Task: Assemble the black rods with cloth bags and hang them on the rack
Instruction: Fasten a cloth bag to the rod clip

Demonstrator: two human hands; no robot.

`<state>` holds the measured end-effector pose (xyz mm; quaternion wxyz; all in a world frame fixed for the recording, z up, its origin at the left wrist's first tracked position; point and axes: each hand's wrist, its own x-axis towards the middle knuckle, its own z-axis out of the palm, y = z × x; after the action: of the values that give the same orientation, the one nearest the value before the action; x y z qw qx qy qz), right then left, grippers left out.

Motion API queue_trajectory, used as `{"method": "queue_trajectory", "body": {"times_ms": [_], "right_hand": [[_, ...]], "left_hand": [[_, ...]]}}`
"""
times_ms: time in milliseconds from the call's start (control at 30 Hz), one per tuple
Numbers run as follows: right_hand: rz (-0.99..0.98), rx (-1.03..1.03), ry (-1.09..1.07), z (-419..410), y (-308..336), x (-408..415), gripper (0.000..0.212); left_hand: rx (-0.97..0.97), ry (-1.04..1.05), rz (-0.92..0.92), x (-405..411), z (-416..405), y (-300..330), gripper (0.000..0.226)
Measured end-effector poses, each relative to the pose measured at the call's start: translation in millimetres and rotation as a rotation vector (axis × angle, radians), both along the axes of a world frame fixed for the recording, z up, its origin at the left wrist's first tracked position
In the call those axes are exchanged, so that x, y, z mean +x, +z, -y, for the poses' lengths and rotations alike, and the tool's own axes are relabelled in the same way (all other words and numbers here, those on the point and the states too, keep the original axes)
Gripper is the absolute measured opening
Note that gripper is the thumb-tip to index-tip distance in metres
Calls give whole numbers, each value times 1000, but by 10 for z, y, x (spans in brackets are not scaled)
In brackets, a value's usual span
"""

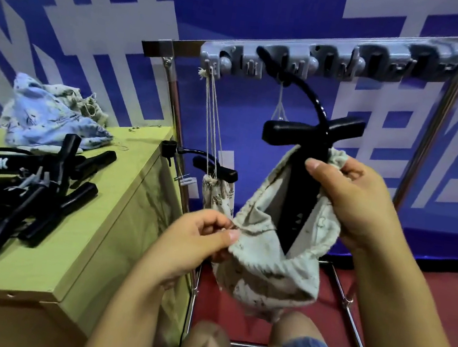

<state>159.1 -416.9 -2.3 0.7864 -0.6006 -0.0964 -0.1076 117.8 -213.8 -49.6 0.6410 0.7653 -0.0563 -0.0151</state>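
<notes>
Bagging a black rod in front of the rack

The left hand (202, 236) pinches the cloth bag (272, 254) at its near-left rim; the right hand (355, 201) grips the far rim against the T-handled black rod (305, 183) standing inside. Best to keep the mouth spread, seat the rod fully, then hang it on the rack (318, 58) beyond.

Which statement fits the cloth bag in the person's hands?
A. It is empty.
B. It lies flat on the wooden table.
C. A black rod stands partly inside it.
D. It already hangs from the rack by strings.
C: the black rod sticks up out of the cloth bag, which the left hand and right hand hold open.
</notes>
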Motion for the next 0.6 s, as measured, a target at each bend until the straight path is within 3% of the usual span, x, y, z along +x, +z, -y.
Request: {"method": "queue_trajectory", "body": {"times_ms": [133,200,300,400,467,533,600], "right_hand": [[-3,-3,-29,63,-47,37,10],[6,-34,-58,99,-76,60,11],[42,-169,-64,119,-128,69,8],[51,-276,-43,164,-175,70,20],[46,-298,-97,227,-188,87,16],[29,-272,-144,264,-206,111,7],[-26,-191,-102,246,-246,135,8]], "left_hand": [[-257,92,34,27,-100,39,16],[-459,59,9,49,-165,66,2],[-731,-81,-22,48,-272,87,27],[-1002,-140,-27,78,-403,73,11],[-1108,-153,-50,118,-457,53,30],[-1104,-21,-3,95,-532,37,56],[-1120,-67,29,114,-550,15,54]]}}
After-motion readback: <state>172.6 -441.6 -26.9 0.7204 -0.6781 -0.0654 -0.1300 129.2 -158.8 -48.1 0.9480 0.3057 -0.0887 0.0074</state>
